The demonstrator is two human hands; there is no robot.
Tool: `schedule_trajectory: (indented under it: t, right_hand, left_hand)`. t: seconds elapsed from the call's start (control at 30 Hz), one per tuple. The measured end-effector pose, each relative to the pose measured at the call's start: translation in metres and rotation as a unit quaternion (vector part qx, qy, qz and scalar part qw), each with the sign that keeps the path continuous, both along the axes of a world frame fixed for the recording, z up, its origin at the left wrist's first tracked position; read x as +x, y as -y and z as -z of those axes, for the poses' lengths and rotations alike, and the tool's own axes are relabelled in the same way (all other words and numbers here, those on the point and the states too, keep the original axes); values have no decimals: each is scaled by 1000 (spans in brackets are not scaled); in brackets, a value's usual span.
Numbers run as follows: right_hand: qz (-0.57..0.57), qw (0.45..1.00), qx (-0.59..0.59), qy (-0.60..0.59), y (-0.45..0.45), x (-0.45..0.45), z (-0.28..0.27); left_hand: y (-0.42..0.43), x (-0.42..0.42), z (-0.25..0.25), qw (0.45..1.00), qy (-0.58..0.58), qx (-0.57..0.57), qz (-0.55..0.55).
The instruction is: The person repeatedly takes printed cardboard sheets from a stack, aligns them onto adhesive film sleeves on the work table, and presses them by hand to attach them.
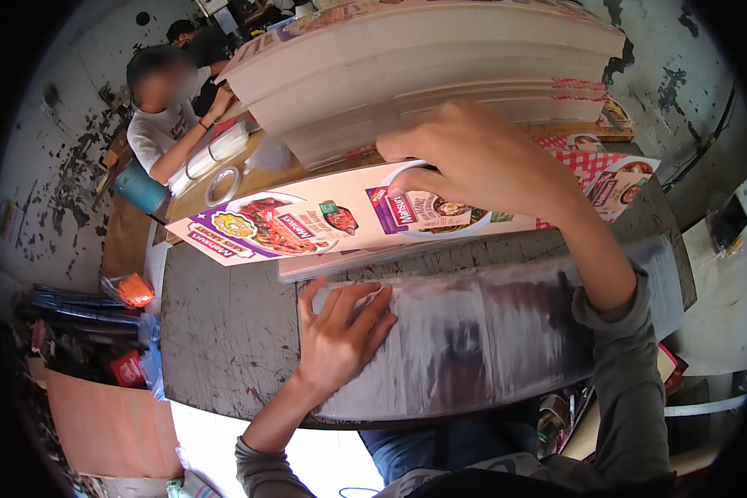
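Note:
My right hand (490, 162) grips a long printed card sheet (353, 212) by its upper edge, thumb on the printed front and fingers behind. The sheet is tilted up, showing food pictures, "Mansuri" labels and a red checked pattern. My left hand (342, 336) lies with fingers spread on a pile of clear plastic sleeves (481, 349) at the table's near side. Between the raised sheet and the plastic, the edge of another pale sheet (295, 268) lies on the table; most of it is hidden.
Behind the raised sheet stands a tall stack of printed sheets (440, 62). The worn dark table (216, 332) has a curved edge. At the back left, a person (153, 124) works beside a tape roll (223, 185) and a white bundle (212, 156). An orange bag (133, 290) lies left.

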State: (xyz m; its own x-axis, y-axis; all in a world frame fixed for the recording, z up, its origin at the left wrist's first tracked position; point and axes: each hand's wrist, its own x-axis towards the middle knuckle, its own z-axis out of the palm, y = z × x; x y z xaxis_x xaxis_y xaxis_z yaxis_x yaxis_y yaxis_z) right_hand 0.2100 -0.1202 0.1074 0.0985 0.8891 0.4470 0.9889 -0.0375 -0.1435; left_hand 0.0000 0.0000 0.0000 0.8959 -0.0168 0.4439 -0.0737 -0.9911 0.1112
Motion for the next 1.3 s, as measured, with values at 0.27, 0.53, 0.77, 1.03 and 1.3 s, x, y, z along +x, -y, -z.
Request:
schedule_trajectory:
  t: [0.27, 0.53, 0.77, 1.03, 1.3]
  right_hand:
    - [-35, 998, -42, -38, 1, -1, -6]
    - [12, 989, -138, -53, 2, -1, -10]
    - [-47, 992, -101, -64, 4, 8, 5]
    - [-11, 975, -202, -91, 7, 7, -4]
    - [-72, 962, -262, -17, 11, 14, 5]
  left_hand:
    - [-10, 5, 1, 999, 17, -31, 27]
    - [-18, 3, 2, 993, 21, -76, 86]
    - [-15, 1, -2, 997, 30, 13, 76]
    - [-10, 1, -3, 994, 57, 36, 83]
    - [-7, 4, 2, 989, 84, 23, 120]
